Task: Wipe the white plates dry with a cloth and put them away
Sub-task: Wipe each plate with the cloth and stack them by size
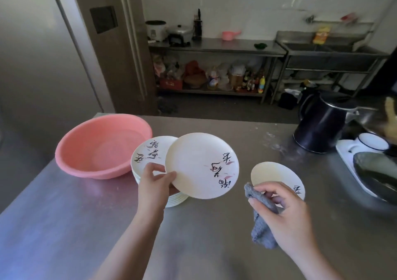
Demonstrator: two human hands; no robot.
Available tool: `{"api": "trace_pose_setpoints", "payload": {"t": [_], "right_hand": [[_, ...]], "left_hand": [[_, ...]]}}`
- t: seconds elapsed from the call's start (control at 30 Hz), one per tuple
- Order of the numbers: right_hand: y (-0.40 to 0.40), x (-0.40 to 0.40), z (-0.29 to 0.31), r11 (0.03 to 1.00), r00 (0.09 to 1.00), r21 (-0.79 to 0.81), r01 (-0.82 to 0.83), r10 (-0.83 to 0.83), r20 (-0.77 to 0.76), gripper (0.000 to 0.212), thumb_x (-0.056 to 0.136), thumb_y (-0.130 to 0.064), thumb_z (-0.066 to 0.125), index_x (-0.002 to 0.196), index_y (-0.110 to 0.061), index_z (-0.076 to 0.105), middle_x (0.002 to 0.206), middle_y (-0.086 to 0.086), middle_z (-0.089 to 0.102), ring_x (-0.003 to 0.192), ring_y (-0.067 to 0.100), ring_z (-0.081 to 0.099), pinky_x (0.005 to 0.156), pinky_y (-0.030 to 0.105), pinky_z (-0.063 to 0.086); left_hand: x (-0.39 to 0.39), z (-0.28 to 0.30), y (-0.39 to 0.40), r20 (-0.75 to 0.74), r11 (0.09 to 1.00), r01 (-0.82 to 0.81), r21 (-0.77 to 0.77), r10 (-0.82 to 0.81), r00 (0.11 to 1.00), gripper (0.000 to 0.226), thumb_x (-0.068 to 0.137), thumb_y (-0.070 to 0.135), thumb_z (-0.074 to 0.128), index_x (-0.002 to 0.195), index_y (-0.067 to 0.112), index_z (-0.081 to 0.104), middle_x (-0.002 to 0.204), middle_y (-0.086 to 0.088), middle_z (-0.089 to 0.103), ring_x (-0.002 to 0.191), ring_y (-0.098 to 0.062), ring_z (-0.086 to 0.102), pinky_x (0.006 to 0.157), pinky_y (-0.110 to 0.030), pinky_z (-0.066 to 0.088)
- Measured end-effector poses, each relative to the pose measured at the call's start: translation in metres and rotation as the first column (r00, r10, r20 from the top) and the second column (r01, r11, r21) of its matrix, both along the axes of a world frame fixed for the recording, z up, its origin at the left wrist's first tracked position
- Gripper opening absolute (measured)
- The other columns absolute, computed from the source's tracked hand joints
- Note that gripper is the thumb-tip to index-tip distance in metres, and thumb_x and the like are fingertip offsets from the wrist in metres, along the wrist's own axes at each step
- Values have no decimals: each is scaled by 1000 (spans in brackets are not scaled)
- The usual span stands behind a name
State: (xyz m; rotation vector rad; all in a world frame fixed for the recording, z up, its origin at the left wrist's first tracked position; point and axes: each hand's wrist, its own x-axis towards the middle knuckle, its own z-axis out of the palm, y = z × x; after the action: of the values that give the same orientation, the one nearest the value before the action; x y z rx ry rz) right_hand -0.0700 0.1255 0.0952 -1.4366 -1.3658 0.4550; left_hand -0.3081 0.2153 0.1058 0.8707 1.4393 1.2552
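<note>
A pink basin point(103, 146) sits left on the steel counter point(64, 215), a black kettle point(322, 125) far right.

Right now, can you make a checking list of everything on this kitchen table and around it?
Surface: steel table, faint smears by the kettle.
Job's things: held plate; plate stack beneath it; single plate lying flat; grey cloth.
Clutter: empty pink basin, black kettle, white tray with a dark pan.
Hands: left hand grips the held plate's edge; right hand holds the cloth.
Cables: nothing seen.
Surroundings: steel shelf with cookers, sink behind.
</note>
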Motion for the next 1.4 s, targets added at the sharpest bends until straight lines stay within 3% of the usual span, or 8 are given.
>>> {"api": "trace_pose_setpoints", "payload": {"t": [0.17, 0.33, 0.53, 0.67, 0.93, 1.17, 1.3, 1.4], "right_hand": [[-37, 59, -6, 992, 992, -35, 124, -124, 5, 30, 70, -5, 84, 82, -29, 70, 84, -5, 68, 78, 17, 64, 74, 36, 53], [-78, 107, -35, 979, 985, -116, 167, -171, -22, 32, 70, -2, 83, 82, -29, 69, 82, -4, 69, 76, 15, 65, 72, 32, 53], [-103, 132, -72, 967, 990, -236, 101, -122, -77, 39, 72, -1, 81, 83, -35, 68, 76, -1, 68, 70, 15, 64, 68, 31, 50], [-111, 139, -90, 949, 992, -315, 15, -54, -115, 23, 70, -20, 80, 82, -35, 67, 73, -1, 67, 67, 14, 65, 65, 33, 51], [-101, 154, -106, 931, 995, -361, -45, 8, -104, 19, 66, -29, 75, 82, -38, 67, 78, 2, 65, 72, 22, 64, 70, 43, 52], [-72, 134, -119, 910, 996, -409, -66, 84, 26, 29, 74, -11, 77, 80, -37, 65, 84, -20, 61, 79, 6, 59, 68, 19, 42], [-71, 121, -137, 868, 949, -483, -116, 240, 203, 20, 75, -16, 74, 90, -26, 65, 94, -20, 59, 92, 3, 53, 74, 14, 38], [-72, 122, -141, 871, 928, -491, -21, 200, 315, 15, 80, -20, 70, 92, -28, 68, 94, -22, 57, 96, 8, 53, 72, 11, 35]], "left_hand": [[67, -24, -48, 66, 989, 138, -58, -134, 989, 22, 88, -11, 58, 84, 8, 48, 78, -16, 63, 65, -25, 62, 47, -27, 55], [114, -79, -100, 41, 951, 206, -231, -202, 978, 21, 87, -11, 60, 85, 5, 48, 78, -20, 61, 62, -27, 60, 46, -29, 54], [148, -132, -141, -11, 916, 181, -358, -198, 980, 21, 86, -10, 61, 86, 6, 47, 74, -15, 60, 61, -27, 57, 59, -36, 54], [164, -151, -158, -48, 913, 148, -380, -179, 983, 23, 87, -9, 61, 85, 8, 45, 73, -18, 64, 62, -27, 58, 45, -26, 47], [166, -161, -171, -225, 885, 215, -412, -328, 917, 27, 79, 17, 73, 86, 16, 47, 77, -11, 71, 66, -33, 68, 67, -56, 58], [152, -150, -160, -596, 920, 267, -288, -390, 702, 30, 84, 21, 73, 103, 29, 52, 86, 6, 65, 77, -14, 64, 73, -31, 50], [158, -150, -150, -646, 928, 314, -201, -367, 670, 40, 83, 14, 72, 118, 29, 60, 108, 7, 58, 81, -8, 61, 74, -25, 44], [163, -152, -141, -637, 911, 338, -235, -407, 655, 41, 85, 13, 69, 122, 29, 62, 113, 9, 54, 85, -12, 63, 74, -25, 46]]}}
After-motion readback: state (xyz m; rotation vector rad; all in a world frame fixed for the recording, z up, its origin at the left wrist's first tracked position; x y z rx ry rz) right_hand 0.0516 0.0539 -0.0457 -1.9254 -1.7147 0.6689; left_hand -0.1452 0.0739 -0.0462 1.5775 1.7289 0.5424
